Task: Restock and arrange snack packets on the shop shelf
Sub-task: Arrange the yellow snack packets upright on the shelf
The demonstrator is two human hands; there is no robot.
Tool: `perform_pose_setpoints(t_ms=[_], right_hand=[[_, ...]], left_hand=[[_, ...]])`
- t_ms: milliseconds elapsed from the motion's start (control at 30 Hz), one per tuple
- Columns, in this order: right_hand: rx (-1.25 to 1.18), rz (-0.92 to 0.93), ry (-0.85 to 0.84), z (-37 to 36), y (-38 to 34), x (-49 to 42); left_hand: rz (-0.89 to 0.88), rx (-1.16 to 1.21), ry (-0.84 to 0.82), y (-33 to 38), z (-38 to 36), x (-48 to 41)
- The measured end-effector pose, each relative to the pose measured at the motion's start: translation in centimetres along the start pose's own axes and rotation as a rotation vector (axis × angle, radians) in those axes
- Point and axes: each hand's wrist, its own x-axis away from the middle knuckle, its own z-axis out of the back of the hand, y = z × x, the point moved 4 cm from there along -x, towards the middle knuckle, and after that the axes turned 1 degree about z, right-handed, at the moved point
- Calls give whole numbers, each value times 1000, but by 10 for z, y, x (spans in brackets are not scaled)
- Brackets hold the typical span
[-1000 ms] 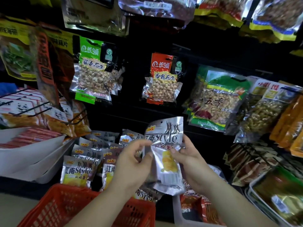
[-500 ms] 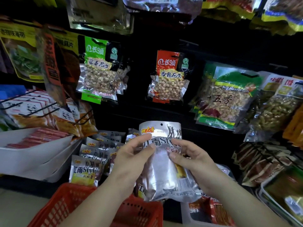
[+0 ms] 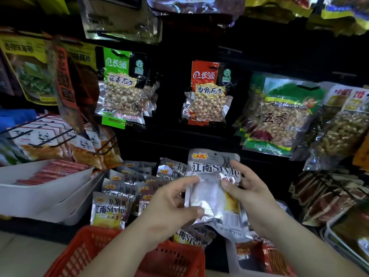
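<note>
Black shelving (image 3: 269, 56) rises behind the red basket (image 3: 83, 254) and fills most of what we see, with bags hanging from it in rows. Above and to the left of the basket sits a white tub (image 3: 40, 188) with red sticks lying inside it. The basket itself is plastic mesh and sits lowest and nearest to us, under our forearms.

High above the basket's right side hangs a large green bag of peanuts (image 3: 283, 116). Straight above the basket hang a green-topped peanut bag (image 3: 119, 90) and, to its right, a red-topped peanut bag (image 3: 206, 92), well apart from each other.

Just behind the basket's far rim a row of silver snack packets (image 3: 108, 210) stands upright, one behind another, fronts toward us.

Above the basket's far right corner we hold one silver packet (image 3: 213, 170) of the same kind, upright, its printed top uppermost and its lower end crumpled. It is off the shelf, in front of the row and touching none of it.

Our left hand (image 3: 167, 204) pinches the packet's left edge, thumb on the front. Our right hand (image 3: 253, 196) grips the right edge, thumb pressed on the front and fingers curled behind.

Another packet (image 3: 187, 236) shows under the left hand, over the basket's far rim; we cannot tell whether a hand holds it.
</note>
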Motion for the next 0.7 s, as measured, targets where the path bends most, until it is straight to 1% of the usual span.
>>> perform_pose_setpoints(t_ms=[33,100,133,200,300,367,400,467,533,600,700], right_hand=[[6,-46,-94,-1,1,2],[55,-146,-308,-6,4,10],[82,-162,-381,-9,6,14],[138,-135,-413,-9,9,16],[233,-69,-362,-10,11,16],[362,-2,-260,-6,10,13],[373,37,-215,-6,6,12],[178,79,-157,-11,-4,12],[-3,35,-162,-21,-10,13],[-64,-23,-125,-25,-3,11],[-15,-83,64,-16,19,2]], left_hand=[[-5,-12,31,0,1,0],[6,40,87,-3,5,-2],[9,48,105,-4,6,-3],[2,20,116,-6,8,-5],[-23,-4,127,-6,5,-5],[-63,-44,192,-8,3,-4],[-110,-93,241,-8,1,-2],[-265,-288,288,-9,-6,3],[-412,-506,268,-9,-22,10],[-524,-646,202,-15,-38,14],[-649,-768,70,-26,-55,16]])
